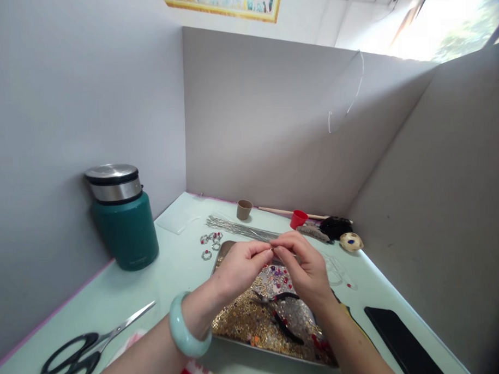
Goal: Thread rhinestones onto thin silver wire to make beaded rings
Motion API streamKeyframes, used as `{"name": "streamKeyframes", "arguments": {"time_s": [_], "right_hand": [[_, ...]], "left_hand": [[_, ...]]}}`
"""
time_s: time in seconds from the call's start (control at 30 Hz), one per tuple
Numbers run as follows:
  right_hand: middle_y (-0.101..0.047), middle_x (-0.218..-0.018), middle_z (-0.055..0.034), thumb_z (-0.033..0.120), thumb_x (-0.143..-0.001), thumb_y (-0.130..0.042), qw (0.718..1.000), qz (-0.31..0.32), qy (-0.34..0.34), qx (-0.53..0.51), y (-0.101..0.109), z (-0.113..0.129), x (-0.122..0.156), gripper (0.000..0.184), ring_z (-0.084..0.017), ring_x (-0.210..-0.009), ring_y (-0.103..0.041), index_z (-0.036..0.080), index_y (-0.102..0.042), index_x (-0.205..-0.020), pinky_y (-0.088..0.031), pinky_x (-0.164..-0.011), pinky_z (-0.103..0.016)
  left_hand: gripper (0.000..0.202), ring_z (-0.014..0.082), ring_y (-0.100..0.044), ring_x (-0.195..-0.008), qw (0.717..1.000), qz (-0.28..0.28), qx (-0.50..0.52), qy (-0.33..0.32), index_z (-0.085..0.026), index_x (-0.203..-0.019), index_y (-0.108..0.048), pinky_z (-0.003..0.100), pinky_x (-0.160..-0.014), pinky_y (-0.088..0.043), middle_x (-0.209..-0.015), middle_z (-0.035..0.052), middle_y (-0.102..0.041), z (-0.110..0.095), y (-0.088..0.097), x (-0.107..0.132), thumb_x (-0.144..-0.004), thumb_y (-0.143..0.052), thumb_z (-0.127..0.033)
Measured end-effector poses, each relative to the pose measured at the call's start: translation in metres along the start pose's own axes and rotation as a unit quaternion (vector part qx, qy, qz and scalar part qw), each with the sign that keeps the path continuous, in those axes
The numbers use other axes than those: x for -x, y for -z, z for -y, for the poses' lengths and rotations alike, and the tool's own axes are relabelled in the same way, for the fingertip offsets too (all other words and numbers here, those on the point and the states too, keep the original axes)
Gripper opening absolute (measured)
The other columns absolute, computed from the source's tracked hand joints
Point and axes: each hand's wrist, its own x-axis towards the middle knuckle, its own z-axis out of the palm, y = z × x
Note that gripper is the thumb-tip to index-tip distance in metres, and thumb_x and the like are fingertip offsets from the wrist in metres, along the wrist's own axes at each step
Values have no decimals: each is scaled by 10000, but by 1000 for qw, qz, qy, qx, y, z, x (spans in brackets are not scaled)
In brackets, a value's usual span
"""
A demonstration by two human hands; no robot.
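Note:
My left hand [246,266] and my right hand [303,261] meet fingertip to fingertip above a metal tray [234,344]. Both are pinched closed around something too small to make out. Gold, silver and coloured beads [241,315] fill the tray beneath them. Black-handled pliers [285,325] lie on the beads, jaws toward the left. Beyond my left hand, several small beaded rings [206,255] with red beads rest on the table. A bundle of thin metal wires [243,227] lies behind my hands.
Scissors [97,342] and a green flask [126,229] stand at the left. Along the back are a brown cup [244,209], a red cup [298,218] and a shell-like dish [351,242]. A black phone-like slab [402,340] lies at right. Grey partitions [271,115] enclose the table.

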Motion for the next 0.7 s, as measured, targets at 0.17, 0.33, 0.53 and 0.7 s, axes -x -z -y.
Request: {"name": "streamKeyframes", "arguments": {"time_s": [0.17,0.33,0.53,0.7], "right_hand": [[-535,-853,-23,220,-874,-524,996,-6,-66,-68,-3,-6,2,94,-150,-788,-530,214,-613,-843,-438,-690,-288],[-530,-820,-7,252,-857,-551,983,1,-132,-125,-4,-7,1,96,-128,-743,-515,200,-599,-791,-436,-650,-250],[-564,-733,16,267,-838,-577,952,35,-208,-221,-2,-5,0,81,-99,-664,-515,192,-598,-861,-418,-621,-219],[-581,-741,15,262,-834,-581,935,76,-239,-253,4,-3,-4,91,-93,-659,-503,189,-596,-887,-398,-625,-218]], "left_hand": [[244,123,-449,-682,987,-31,-137,-79,-161,-618,-517,256,-635,-328,-669,-12,-500,3,0,0,-850,-450,-203],[242,119,-437,-631,973,-32,-209,-95,-166,-640,-520,255,-597,-314,-634,-17,-502,8,-1,-1,-865,-433,-189],[230,122,-459,-633,962,-32,-251,-102,-168,-688,-551,258,-593,-317,-661,-8,-547,12,-1,-2,-877,-423,-199],[225,120,-451,-624,961,-21,-260,-92,-167,-690,-545,261,-585,-309,-662,-8,-541,11,-1,0,-874,-422,-206]]}}
